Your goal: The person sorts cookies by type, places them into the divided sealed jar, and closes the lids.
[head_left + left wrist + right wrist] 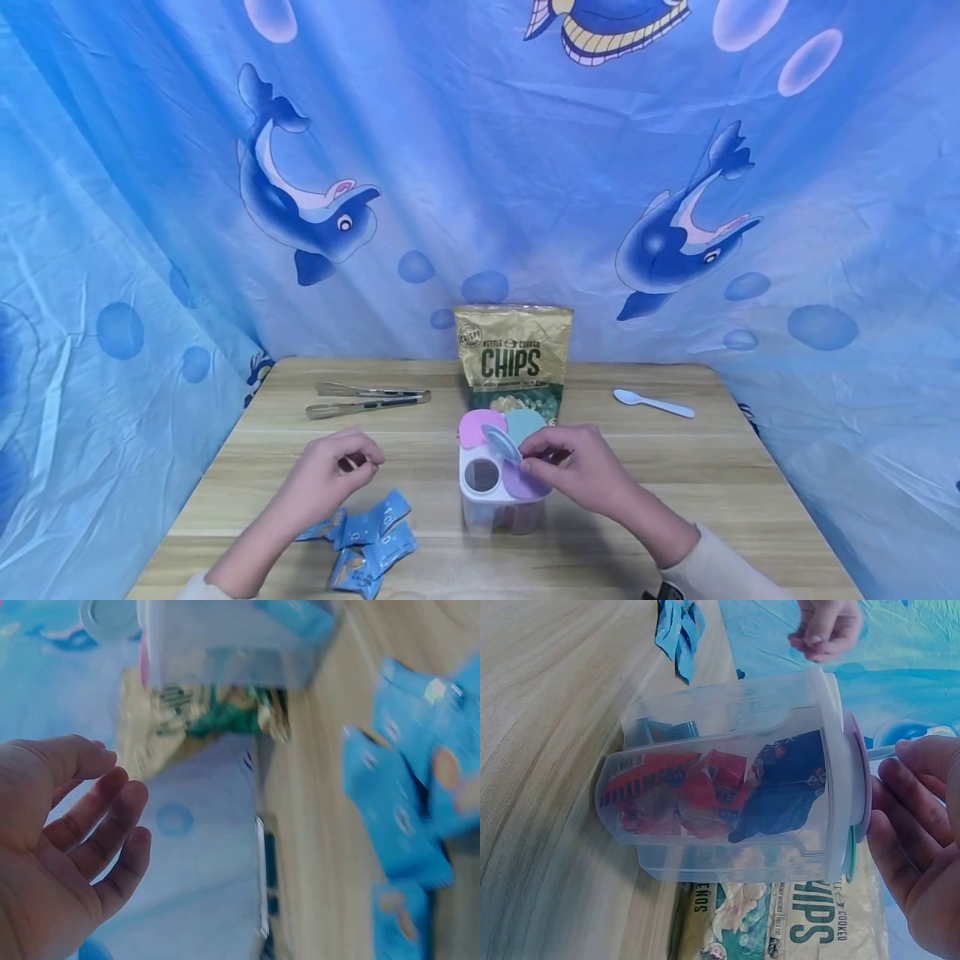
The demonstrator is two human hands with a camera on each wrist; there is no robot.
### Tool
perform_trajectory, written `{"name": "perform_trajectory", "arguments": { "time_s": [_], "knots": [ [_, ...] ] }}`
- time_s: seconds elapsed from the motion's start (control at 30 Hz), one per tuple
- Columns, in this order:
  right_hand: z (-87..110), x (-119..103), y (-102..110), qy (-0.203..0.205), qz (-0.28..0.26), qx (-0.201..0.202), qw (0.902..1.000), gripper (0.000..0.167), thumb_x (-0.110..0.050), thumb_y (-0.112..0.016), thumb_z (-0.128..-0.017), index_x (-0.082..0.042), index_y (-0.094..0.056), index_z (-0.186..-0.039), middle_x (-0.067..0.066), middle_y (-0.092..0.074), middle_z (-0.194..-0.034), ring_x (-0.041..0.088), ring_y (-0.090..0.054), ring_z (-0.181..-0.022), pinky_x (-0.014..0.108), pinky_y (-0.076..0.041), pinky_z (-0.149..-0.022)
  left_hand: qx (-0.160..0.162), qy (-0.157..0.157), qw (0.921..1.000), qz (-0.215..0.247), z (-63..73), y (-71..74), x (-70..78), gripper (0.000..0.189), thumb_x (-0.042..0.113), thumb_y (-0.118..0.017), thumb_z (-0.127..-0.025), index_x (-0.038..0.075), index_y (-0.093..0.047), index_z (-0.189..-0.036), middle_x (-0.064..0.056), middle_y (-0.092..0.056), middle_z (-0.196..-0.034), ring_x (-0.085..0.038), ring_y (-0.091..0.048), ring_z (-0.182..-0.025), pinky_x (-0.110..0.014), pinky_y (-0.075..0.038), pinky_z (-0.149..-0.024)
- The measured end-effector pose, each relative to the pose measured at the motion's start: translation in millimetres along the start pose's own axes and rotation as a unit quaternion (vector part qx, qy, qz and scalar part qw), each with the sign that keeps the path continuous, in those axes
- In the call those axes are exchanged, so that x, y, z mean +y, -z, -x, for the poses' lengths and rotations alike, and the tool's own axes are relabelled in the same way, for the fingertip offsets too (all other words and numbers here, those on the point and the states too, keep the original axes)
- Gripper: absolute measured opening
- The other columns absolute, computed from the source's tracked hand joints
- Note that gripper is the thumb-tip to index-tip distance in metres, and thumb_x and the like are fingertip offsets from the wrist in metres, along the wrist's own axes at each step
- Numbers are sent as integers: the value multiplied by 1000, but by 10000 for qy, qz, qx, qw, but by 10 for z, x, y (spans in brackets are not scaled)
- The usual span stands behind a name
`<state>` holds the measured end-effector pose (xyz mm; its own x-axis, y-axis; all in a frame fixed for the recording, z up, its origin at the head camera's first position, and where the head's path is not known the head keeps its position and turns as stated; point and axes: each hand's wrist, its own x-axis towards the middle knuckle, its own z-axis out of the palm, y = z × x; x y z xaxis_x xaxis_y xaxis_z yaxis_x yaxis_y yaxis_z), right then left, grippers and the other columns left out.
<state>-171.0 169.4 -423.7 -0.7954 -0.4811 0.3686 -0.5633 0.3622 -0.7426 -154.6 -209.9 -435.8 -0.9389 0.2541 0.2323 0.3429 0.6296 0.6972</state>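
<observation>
A clear storage container point(780, 705) with pink, teal and purple lids stands in the middle of the table. Its front-left round opening point(482, 475) is uncovered. My right hand point(581, 467) pinches a pale blue lid point(501, 444), which is tilted up above the top. In the right wrist view, red packets point(705, 795) and a dark blue packet point(784, 784) show through one compartment, and a small light blue packet point(667, 731) lies in another. My left hand point(337, 467) hovers left of the container, fingers loosely bent and holding nothing, near several light blue packets point(367, 533).
Behind the container a gold and green chips bag point(513, 350) stands upright. Metal tongs point(367, 402) lie at the back left, a white spoon point(652, 403) at the back right. A blue curtain point(480, 167) with sea animals surrounds the table point(675, 500).
</observation>
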Motion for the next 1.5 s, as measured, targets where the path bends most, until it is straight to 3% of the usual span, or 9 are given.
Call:
{"name": "perform_trajectory", "arguments": {
  "time_s": [0.13, 0.27, 0.57, 0.77, 0.97, 1.2, 1.33, 1.5],
  "knots": [
    [-1, 8, 0, -10, -10, -17, 10000, 13, -11, -79, -88, -18, -79, -100, -8, -77, -90, 4, -70, -77, 28, -61, -64, 8, 528, 9986, -78, 110, 84, -205, 13, 11, -76, -91, 24, -76, -95, 12, -71, -91, -3, -64, -79, -24, -55, -69],
    [-4, 15, -1, -39, -31, -20, 10000, 14, -11, -80, -88, -18, -79, -100, -8, -77, -90, 4, -71, -77, 28, -61, -64, -99, 838, 9964, -80, 188, 125, -408, 8, 14, -77, -91, 19, -76, -97, 7, -72, -92, -4, -64, -81, -24, -55, -70],
    [-13, 21, -4, -16, -32, -34, 10000, 13, -11, -79, -89, -17, -79, -100, -8, -77, -91, 5, -71, -77, 28, -61, -65, -537, 1029, 9932, -16, 356, 178, -806, 21, 14, -79, -89, 6, -75, -108, -6, -74, -103, -8, -66, -83, -24, -55, -72],
    [-8, 25, -8, -25, -31, -30, 10000, 13, -11, -79, -89, -18, -79, -100, -7, -77, -90, 5, -71, -77, 28, -61, -64, -913, 1251, 9879, 94, 448, 163, -1032, 39, 20, -83, -85, 3, -71, -117, -8, -73, -111, -20, -67, -95, -26, -56, -78],
    [-2, 21, -8, -89, -9, -59, 9999, 13, -12, -79, -89, -19, -80, -100, -9, -77, -90, 5, -71, -77, 28, -61, -65, -1059, 1269, 9862, 56, 503, 138, -1115, 44, 26, -85, -83, 5, -71, -119, -4, -73, -112, -23, -67, -102, -29, -55, -84],
    [-1, 20, -6, -80, -21, -63, 9999, 12, -12, -79, -89, -19, -80, -100, -8, -77, -90, 5, -71, -77, 28, -61, -65, -855, 1221, 9885, -236, 539, 118, -1148, 39, 19, -87, -79, 12, -73, -115, 1, -72, -112, -20, -66, -105, -30, -54, -87],
    [-4, 13, -4, -91, -9, -62, 9999, 12, -13, -80, -89, -19, -79, -100, -8, -77, -91, 5, -71, -78, 28, -61, -65, -655, 1230, 9886, -562, 537, 90, -1166, 41, 18, -88, -77, 14, -73, -115, 1, -70, -114, -22, -66, -106, -40, -54, -92],
    [-4, 2, 4, -104, -7, -61, 9999, 12, -13, -79, -89, -19, -79, -100, -8, -77, -91, 5, -71, -78, 28, -61, -65, -479, 1472, 9849, -770, 542, 78, -1199, 50, 18, -89, -74, 13, -71, -121, -6, -67, -121, -27, -64, -111, -50, -53, -95]
  ]
}}
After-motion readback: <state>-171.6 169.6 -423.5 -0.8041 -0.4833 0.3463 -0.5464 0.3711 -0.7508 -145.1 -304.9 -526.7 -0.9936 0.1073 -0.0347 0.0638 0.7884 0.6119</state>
